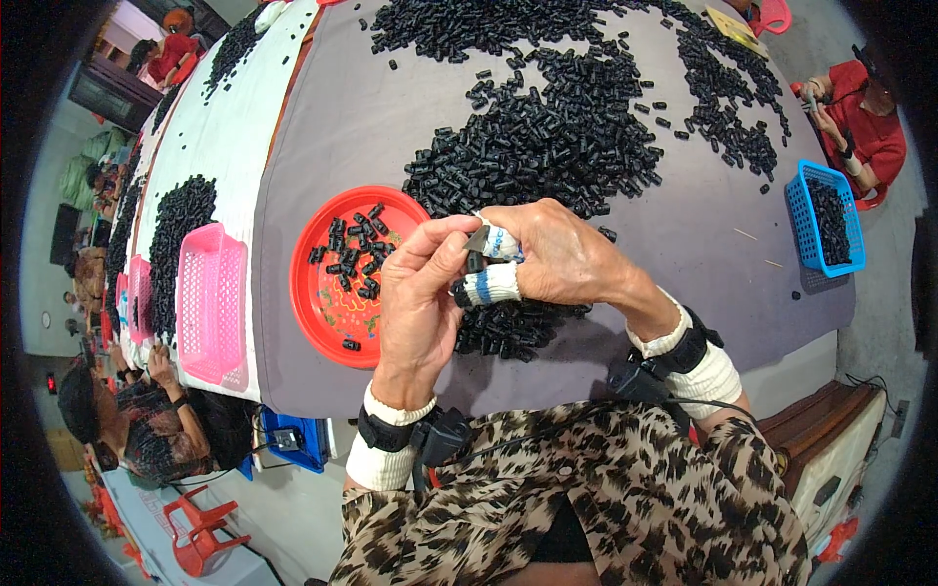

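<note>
My left hand and my right hand meet just right of a round red tray. Thumb and fingers of the left are pinched together at a small black cylindrical part. A grey pointed piece like a small blade shows between the two hands, against the right hand's fingers. White cloth finger covers with blue marks wrap two of the right hand's digits. Exactly how each hand grips is partly hidden. Several loose black parts lie in the tray.
A large heap of black parts spreads over the grey tablecloth. Pink baskets stand to the left, a blue basket of black parts to the right. Other people sit at the left and at the right, one in red.
</note>
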`<act>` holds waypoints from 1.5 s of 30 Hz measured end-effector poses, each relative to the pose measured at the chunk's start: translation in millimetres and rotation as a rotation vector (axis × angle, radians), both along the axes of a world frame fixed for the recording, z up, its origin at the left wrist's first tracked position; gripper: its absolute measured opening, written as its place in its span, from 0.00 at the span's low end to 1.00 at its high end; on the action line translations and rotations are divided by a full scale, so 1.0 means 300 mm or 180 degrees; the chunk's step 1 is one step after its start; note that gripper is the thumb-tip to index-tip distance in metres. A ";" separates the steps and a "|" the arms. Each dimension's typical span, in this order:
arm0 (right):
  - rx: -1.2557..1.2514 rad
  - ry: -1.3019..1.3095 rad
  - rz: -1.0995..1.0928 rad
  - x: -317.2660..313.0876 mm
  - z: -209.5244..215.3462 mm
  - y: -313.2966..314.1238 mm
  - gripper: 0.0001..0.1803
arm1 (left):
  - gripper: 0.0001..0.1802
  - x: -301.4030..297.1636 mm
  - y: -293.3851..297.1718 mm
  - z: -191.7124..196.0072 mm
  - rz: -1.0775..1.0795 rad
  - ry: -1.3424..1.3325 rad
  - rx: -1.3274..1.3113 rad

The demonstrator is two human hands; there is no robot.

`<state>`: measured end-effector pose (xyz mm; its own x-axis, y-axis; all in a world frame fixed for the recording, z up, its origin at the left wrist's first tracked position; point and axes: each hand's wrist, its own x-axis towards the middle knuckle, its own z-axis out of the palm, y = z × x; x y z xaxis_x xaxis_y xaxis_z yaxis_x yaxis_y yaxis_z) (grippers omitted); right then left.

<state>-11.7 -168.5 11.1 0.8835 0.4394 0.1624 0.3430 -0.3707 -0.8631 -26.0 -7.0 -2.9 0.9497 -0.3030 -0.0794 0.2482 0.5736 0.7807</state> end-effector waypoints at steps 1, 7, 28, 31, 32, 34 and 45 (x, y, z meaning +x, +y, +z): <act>0.0001 -0.0001 0.0003 -0.002 0.003 0.002 0.21 | 0.10 0.000 0.002 -0.003 0.0019 -0.0031 0.0033; -0.0007 0.0088 -0.0010 -0.007 0.007 0.000 0.21 | 0.10 0.006 0.002 -0.006 -0.0035 0.0141 -0.0200; 0.0076 -0.0014 -0.0170 0.006 -0.009 0.005 0.18 | 0.14 0.022 0.018 -0.046 -0.0465 0.0306 -0.0957; 0.0007 0.0035 -0.0060 0.007 0.001 0.004 0.18 | 0.14 0.018 0.016 -0.044 -0.0435 0.0336 -0.0951; -0.0002 -0.0042 -0.0065 0.007 -0.008 0.003 0.19 | 0.14 0.016 0.014 -0.042 -0.0439 0.0323 -0.0965; -0.0009 -0.0117 -0.0065 0.006 -0.009 -0.001 0.20 | 0.14 0.016 0.015 -0.044 -0.0442 0.0347 -0.0953; 0.0088 0.0167 -0.0158 -0.003 0.003 -0.009 0.25 | 0.11 0.006 0.003 -0.005 -0.0232 0.0117 -0.0528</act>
<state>-12.7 -171.3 12.0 0.9116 0.3910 0.1268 0.2789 -0.3618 -0.8895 -24.3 -6.2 -4.2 0.9221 -0.3828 -0.0569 0.3206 0.6730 0.6665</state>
